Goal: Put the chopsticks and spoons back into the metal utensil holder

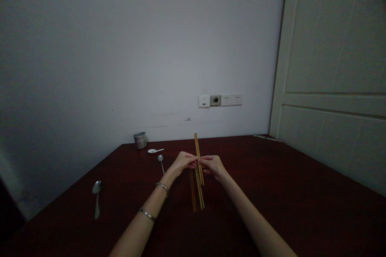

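My left hand and my right hand meet over the middle of the table, thumbs and fingertips pinched together. Between them are light wooden chopsticks, their upper ends pointing toward the wall and the lower ends slanting down toward me. Just below the fingers, more light chopsticks stretch nearer to me; whether they are held or resting on the table I cannot tell. Beside these, to the left, is a darker brown pair of chopsticks. My fingers partly hide the upper parts of the lower sticks.
On the dark red table a metal cup stands at the back left. Near it lie a white spoon and a long-handled metal spoon. Another metal spoon lies farther left. Wall sockets are behind the table.
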`<state>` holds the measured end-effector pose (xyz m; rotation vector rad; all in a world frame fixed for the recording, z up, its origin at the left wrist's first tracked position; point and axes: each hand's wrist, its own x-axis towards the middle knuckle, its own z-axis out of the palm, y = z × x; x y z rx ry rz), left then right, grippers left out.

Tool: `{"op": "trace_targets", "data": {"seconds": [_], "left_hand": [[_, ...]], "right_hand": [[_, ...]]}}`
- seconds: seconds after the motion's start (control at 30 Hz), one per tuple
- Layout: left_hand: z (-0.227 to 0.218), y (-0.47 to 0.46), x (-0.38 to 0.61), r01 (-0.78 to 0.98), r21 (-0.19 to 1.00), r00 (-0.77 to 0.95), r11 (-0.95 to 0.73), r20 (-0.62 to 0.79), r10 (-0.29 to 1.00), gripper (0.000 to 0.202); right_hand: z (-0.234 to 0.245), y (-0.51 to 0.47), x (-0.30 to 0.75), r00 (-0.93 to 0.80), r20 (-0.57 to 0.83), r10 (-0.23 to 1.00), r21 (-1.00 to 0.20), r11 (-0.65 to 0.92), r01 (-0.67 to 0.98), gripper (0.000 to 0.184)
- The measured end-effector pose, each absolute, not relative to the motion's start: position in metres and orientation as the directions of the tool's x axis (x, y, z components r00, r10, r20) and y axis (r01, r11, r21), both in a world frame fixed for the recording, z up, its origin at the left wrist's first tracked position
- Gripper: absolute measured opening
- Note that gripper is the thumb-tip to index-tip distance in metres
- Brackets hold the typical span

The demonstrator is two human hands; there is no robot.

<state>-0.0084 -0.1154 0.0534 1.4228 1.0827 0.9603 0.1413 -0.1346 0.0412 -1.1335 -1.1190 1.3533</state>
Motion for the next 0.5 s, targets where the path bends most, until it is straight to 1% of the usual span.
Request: {"op": "trace_targets", "data": {"seconds": [0.1, 0.2, 0.3, 0.4, 0.5], "left_hand": [[0.063, -0.112, -0.006, 0.207, 0.973, 0.258, -0.100, 0.044, 0.965, 0.028], [0.070, -0.101, -0.003, 0.181, 0.973, 0.244, -0.144, 0.097, 0.965, 0.031], [0.072, -0.087, 0.001, 0.013, 0.995, 0.249, -0.094, 0.088, 0.965, 0.031], [0.073, -0.075, 0.004, -0.188, 0.982, 0.295, -0.024, 0.080, 0.952, 0.029], [0.072, -0.068, 0.005, -0.272, 0.962, 0.296, -0.004, 0.087, 0.951, 0.026]], "right_hand": [[0.043, -0.135, 0.142, -0.044, -0.039, 0.998, -0.987, -0.045, -0.153, 0.019], [0.044, -0.134, 0.144, -0.011, -0.044, 0.999, -0.986, -0.045, -0.160, 0.019], [0.044, -0.132, 0.146, -0.007, -0.045, 0.999, -0.986, -0.046, -0.162, 0.020], [0.043, -0.131, 0.148, -0.025, -0.038, 0.999, -0.986, -0.041, -0.159, 0.021], [0.043, -0.131, 0.148, -0.039, -0.045, 0.998, -0.988, -0.050, -0.149, 0.021]]}}
